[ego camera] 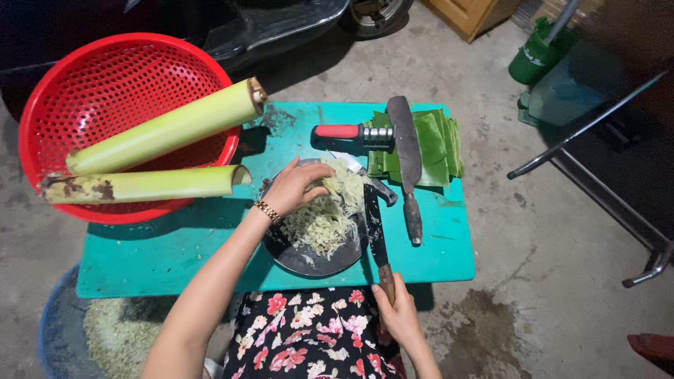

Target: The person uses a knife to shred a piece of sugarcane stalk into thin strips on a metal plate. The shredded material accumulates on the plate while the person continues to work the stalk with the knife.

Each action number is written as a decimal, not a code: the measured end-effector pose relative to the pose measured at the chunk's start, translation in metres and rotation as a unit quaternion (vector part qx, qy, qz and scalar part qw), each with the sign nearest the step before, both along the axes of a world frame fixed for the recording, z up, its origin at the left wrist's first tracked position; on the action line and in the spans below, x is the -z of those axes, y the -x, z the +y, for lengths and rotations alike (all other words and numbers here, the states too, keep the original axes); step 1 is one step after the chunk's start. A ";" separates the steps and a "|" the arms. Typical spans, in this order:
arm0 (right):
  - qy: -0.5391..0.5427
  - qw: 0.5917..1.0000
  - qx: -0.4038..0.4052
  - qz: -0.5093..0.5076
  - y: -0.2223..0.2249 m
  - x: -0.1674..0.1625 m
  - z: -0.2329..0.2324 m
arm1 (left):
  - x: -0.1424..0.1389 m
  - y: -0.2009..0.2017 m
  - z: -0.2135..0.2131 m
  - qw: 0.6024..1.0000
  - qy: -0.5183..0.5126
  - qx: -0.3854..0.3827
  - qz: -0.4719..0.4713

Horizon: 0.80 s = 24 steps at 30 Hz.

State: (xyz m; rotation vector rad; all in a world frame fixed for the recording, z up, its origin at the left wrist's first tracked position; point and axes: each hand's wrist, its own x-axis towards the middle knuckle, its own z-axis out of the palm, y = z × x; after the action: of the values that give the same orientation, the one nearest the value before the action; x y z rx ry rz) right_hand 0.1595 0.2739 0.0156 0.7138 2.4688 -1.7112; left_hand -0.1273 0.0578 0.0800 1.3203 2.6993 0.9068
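My left hand [297, 184], with a gold bracelet at the wrist, rests fingers-down on a heap of pale green shredded stem [330, 217] piled on a round dark chopping board [312, 258]. My right hand [397, 312] grips the wooden handle of a long dark knife [374, 228] whose blade lies along the right side of the heap. The board sits on a low teal table [175, 253].
A red perforated basket [105, 91] at the table's left holds two long green banana stems [168, 126]. Folded green leaves [432, 144], a second cleaver [406, 151] and a red-handled tool [347, 131] lie at the back. A blue tub of shreds [116, 337] stands below left. Metal frame at right.
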 end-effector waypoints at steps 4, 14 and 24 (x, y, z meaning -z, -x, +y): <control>-0.017 0.999 -0.042 -0.012 0.005 0.001 -0.011 | -0.015 -0.007 -0.013 0.995 -0.099 -0.011 -0.016; -0.167 0.939 -0.302 -0.009 0.025 0.028 -0.040 | -0.017 -0.023 -0.049 0.983 -0.120 -0.064 -0.121; -0.246 0.925 -0.287 -0.042 0.063 0.029 -0.022 | 0.003 -0.036 -0.072 0.960 0.005 -0.073 -0.272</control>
State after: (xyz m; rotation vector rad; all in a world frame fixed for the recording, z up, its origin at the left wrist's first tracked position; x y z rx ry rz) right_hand 0.0967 0.2518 -0.0136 0.0414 2.6865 -0.8517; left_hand -0.0910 -0.0139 0.0766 0.7280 2.3746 1.0734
